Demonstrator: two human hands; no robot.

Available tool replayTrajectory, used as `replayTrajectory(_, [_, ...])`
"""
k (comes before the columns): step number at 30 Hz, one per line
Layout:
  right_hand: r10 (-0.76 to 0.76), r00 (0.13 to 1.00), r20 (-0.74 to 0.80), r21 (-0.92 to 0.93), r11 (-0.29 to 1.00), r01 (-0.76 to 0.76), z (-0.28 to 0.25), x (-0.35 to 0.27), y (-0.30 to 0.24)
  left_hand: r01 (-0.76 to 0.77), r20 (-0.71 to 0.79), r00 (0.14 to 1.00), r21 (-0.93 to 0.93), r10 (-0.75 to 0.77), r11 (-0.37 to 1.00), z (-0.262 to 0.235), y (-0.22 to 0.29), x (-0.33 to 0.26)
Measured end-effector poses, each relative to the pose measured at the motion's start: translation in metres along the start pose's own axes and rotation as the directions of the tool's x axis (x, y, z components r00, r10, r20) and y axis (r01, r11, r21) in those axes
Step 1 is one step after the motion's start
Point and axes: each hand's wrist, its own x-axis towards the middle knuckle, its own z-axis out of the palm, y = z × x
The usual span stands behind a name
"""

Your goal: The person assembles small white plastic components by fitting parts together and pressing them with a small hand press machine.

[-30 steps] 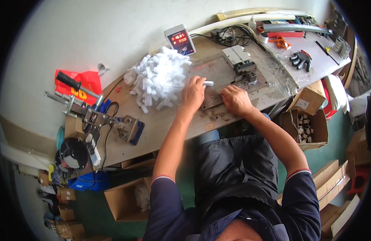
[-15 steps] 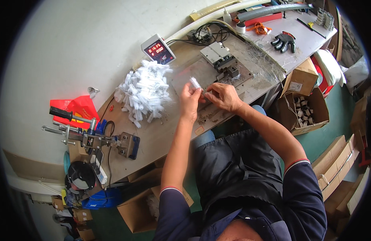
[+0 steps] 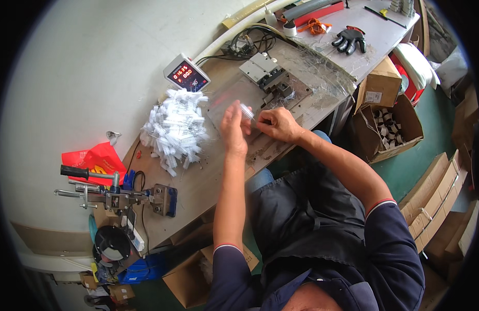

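Note:
A small white bristle brush (image 3: 246, 111) with a thin wire stem is between my two hands, above the bench. My right hand (image 3: 281, 125) is closed in a pinch on the stem end. My left hand (image 3: 234, 128) is beside the bristles, its fingers stretched upward and loosened; the brush partly overlaps them. To the left of my left hand lies a big heap of similar white brushes (image 3: 175, 129). Beyond my hands a metal clamping fixture (image 3: 268, 72) sits on a plate on the bench.
A counter box (image 3: 187, 75) with red digits stands behind the heap. A lever hand press (image 3: 115, 194) is at the left. A black-and-grey glove (image 3: 350, 40) lies at the far right of the bench (image 3: 195, 199). An open carton (image 3: 377, 150) of curled pieces stands on the floor.
My left hand has loosened from its closed grip around the brush, and its fingers have straightened. The brush stays at my right fingertips. The whole view has shifted and turned slightly.

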Motion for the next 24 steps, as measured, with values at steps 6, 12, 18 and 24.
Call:
replayTrajectory(6, [0.045, 0.965, 0.257, 0.008, 0.999, -0.049, -0.027, 0.004, 0.001, 0.025, 0.106, 0.994, 0.103, -0.036, 0.994, -0.007, 0.004, 0.006])
replayTrajectory(12, [0.248, 0.896, 0.368, 0.258, 0.899, -0.355, -0.04, -0.002, 0.0, 0.143, 0.217, 0.968, -0.062, -0.127, 0.988, -0.009, -0.004, 0.009])
replayTrajectory(18, [0.295, 0.911, 0.288, 0.266, 0.889, -0.372, -0.044, -0.003, 0.0, 0.167, 0.303, 0.942, -0.052, -0.143, 0.985, 0.003, -0.011, 0.014])
replayTrajectory(24, [0.274, 0.961, 0.038, 0.063, 0.959, -0.276, -0.057, -0.008, 0.01, -0.033, 0.193, 0.981, 0.123, 0.008, 0.992, 0.016, -0.014, 0.024])
